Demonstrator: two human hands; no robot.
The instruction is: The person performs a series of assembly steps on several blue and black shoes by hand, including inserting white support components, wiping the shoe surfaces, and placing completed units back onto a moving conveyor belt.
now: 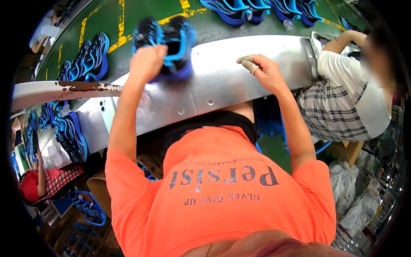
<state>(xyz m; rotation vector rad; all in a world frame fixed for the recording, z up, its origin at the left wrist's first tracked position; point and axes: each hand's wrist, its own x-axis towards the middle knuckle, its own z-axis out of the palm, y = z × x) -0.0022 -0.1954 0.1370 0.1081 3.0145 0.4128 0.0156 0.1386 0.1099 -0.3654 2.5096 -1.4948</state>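
Note:
My left hand is closed at the heel end of a pair of black and blue sneakers, blurred by motion, over the far edge of the metal bench. Its fingertips are partly hidden against the shoes. Over the bench's middle, my right hand wears pale finger cots on the thumb and forefinger. Those two digits stretch out toward the left with a small gap at their tips, and nothing shows between them.
A green conveyor belt with yellow lines carries more sneakers beyond the metal bench. A worn white bar juts in at left, near a pale phone. Co-workers sit right and left.

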